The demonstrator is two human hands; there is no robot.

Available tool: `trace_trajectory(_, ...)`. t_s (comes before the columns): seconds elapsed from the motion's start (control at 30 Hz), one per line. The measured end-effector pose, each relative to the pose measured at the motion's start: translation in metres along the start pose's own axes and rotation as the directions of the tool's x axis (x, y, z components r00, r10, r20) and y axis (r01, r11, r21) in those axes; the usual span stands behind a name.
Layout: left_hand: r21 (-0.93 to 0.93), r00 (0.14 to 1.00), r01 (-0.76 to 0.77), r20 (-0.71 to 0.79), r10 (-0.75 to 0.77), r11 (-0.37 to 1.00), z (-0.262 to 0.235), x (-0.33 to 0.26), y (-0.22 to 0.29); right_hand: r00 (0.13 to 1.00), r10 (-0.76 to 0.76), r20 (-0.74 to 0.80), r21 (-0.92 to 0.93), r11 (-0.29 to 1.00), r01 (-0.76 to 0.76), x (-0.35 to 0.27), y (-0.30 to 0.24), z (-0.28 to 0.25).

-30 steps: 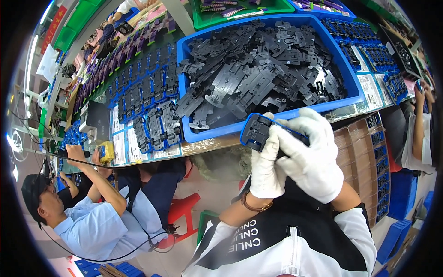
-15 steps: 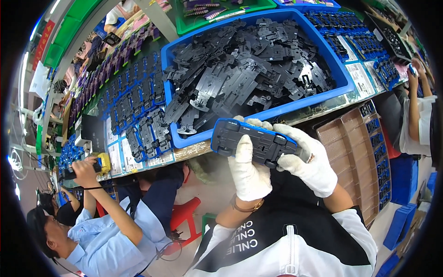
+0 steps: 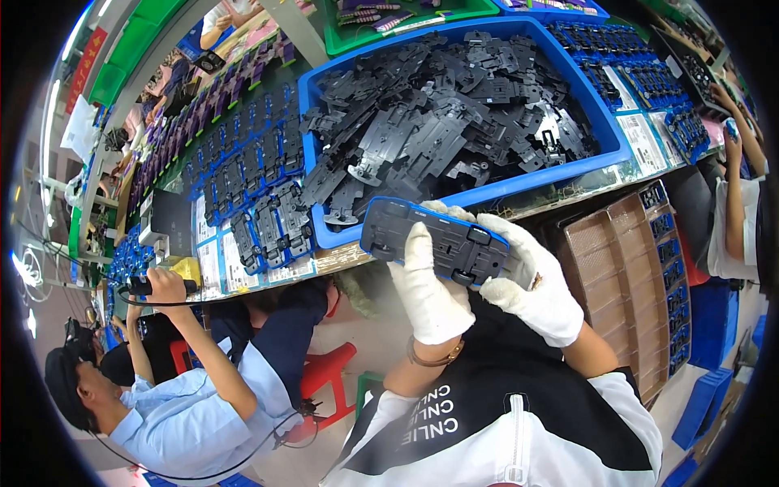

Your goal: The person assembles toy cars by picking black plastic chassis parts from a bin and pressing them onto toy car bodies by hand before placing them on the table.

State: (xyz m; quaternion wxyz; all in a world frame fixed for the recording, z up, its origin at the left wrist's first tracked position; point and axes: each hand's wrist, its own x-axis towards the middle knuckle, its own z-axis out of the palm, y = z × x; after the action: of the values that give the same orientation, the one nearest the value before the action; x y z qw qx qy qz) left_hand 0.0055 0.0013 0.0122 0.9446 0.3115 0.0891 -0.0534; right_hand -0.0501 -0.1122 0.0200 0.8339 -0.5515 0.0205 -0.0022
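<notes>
A blue toy car [image 3: 434, 247] is held underside up, black chassis with black wheels exposed, just in front of a blue bin [image 3: 462, 199] of loose black chassis parts [image 3: 454, 122]. It is clamped at both ends: left hand [image 3: 430, 284] closed around the middle, right hand [image 3: 531, 280] closed on the far end. The car's body side is hidden beneath the grip. Both hands are gloved white.

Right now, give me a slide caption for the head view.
Two gloved hands, left hand and right hand, hold an upturned blue toy car before a blue bin of black chassis parts.
</notes>
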Motion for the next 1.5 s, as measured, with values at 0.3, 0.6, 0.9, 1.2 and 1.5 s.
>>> trace_trajectory(0.3,-0.028,0.987,-0.128,0.091,0.13,0.991,-0.007,-0.011,-0.003,0.995,-0.051,-0.089,0.013,0.999,0.053,-0.009,0.017,0.009)
trace_trajectory(0.6,-0.018,0.963,-0.248,0.108,0.248,0.969,-0.02,-0.028,-0.013,0.992,-0.114,-0.057,0.044,0.992,0.117,-0.022,0.039,0.011)
trace_trajectory(0.9,0.203,0.988,-0.136,0.103,0.117,0.97,-0.057,-0.052,-0.031,0.978,-0.165,-0.126,-0.047,0.986,0.161,-0.043,0.069,0.001)
trace_trajectory(1.2,0.236,0.968,-0.247,0.027,0.248,0.94,-0.132,-0.039,0.057,0.949,-0.247,-0.196,-0.471,0.872,0.13,-0.093,0.087,-0.031)
trace_trajectory(1.5,0.399,0.795,-0.506,-0.13,0.593,0.765,-0.194,0.056,0.235,0.897,-0.324,-0.301,-0.739,0.673,-0.005,-0.111,0.093,-0.107)
